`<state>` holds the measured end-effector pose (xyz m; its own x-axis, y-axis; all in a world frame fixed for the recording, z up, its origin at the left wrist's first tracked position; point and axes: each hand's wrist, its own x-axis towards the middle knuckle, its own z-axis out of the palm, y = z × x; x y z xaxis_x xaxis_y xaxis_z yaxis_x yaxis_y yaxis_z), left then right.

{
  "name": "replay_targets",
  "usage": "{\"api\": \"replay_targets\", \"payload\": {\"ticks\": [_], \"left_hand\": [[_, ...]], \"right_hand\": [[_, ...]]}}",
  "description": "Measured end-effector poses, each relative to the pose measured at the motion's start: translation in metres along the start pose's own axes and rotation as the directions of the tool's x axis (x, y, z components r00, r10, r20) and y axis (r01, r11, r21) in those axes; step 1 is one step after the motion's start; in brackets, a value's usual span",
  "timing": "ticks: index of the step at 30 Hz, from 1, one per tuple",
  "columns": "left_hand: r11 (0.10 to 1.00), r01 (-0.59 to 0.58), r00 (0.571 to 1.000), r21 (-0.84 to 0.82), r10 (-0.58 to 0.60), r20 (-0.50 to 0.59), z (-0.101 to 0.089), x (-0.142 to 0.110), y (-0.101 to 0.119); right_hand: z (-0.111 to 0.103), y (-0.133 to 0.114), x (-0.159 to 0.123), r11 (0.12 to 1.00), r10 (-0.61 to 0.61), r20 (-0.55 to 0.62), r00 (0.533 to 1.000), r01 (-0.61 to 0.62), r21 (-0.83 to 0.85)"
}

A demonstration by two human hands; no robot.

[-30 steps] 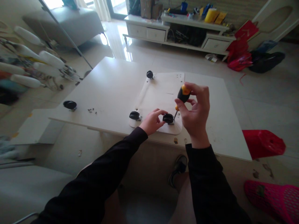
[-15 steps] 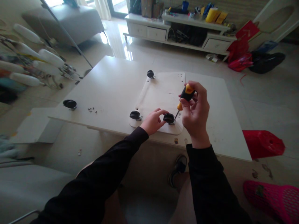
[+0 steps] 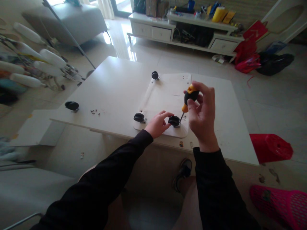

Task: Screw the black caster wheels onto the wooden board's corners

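My right hand (image 3: 202, 116) is closed around a yellow and black screwdriver (image 3: 191, 95). Its shaft slants down to the metal plate beside a black caster wheel (image 3: 174, 120). Thumb and fingers of my left hand (image 3: 158, 124) pinch that same caster from its left side. The caster stands at the near right corner of a white board with rounded corners (image 3: 165, 92). Two more casters sit on this board, one at the near left corner (image 3: 138, 117) and one at the far left (image 3: 155, 75). Holes show at the board's far right corner.
The board lies on a white table (image 3: 115, 89). To the left are a loose caster (image 3: 72, 105) and several small screws (image 3: 95, 112). A red plastic stool (image 3: 271, 148) is beyond the right edge. A low cabinet (image 3: 153, 32) stands behind.
The screwdriver handle has turned slightly in my right hand, and the fingers have shifted around it. My left hand stays on the caster. The whole view has moved slightly.
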<state>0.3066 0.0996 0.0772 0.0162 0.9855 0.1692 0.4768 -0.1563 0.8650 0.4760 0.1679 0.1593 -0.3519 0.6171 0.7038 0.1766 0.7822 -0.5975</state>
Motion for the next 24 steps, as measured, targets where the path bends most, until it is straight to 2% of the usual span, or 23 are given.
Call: {"api": "replay_targets", "payload": {"ticks": [6, 11, 17, 22, 24], "left_hand": [[1.000, 0.009, 1.000, 0.008, -0.009, 0.002, -0.0001, 0.0001, 0.0007], [1.000, 0.007, 1.000, 0.006, -0.007, 0.001, -0.0007, 0.0002, 0.0012], [1.000, -0.003, 1.000, -0.001, 0.003, -0.004, -0.0009, -0.0009, 0.0005], [1.000, -0.010, 1.000, -0.002, 0.010, -0.009, -0.0019, -0.0010, 0.0016], [1.000, -0.015, 1.000, 0.005, 0.015, -0.008, -0.0028, -0.0009, 0.0024]], "right_hand": [[0.0003, -0.0037, 0.0039, 0.998, -0.021, -0.064, 0.998, 0.017, -0.058], [-0.0006, -0.0048, 0.0060, 0.999, -0.014, 0.001, 1.000, 0.014, -0.040], [-0.0006, -0.0047, 0.0066, 0.999, 0.021, -0.133, 0.991, -0.027, -0.043], [-0.0007, -0.0058, 0.0054, 0.999, -0.027, -0.065, 0.998, 0.024, -0.039], [0.0010, -0.0025, 0.0043, 0.999, -0.022, -0.075, 0.997, 0.019, -0.048]]}}
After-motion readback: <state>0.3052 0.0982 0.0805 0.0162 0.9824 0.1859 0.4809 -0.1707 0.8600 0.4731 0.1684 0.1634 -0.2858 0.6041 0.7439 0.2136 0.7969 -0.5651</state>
